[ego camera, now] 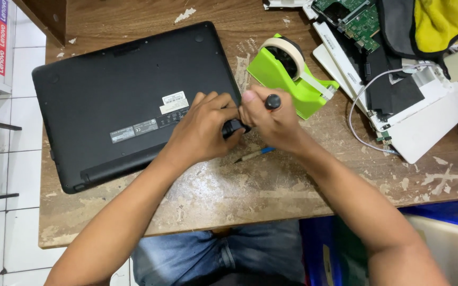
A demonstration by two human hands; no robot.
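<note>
The black laptop (128,100) lay upside down on the worn wooden table (250,190), its bottom cover apparently in place and whole, with no screws or removed panels visible beside it; judged from that, the work on its underside was at an early stage, centred on the corner nearest the person. The right hand (271,119) was clenched around a black-handled screwdriver (272,101), held upright with the rounded handle end poking out above the thumb and forefinger; the tip was hidden under the hands. The left hand (202,130) rested on the laptop's near right corner, fingers curled and pressed against the right hand, pinching something small and black there; what exactly, the view did not show. The laptop stretched away to the left of both sets of fingers, with only its corner beneath them. Just beyond the right knuckles stood a green tape dispenser (287,79). Just below the right hand's fingers lay a blue-handled tool (255,154) on the table.
</note>
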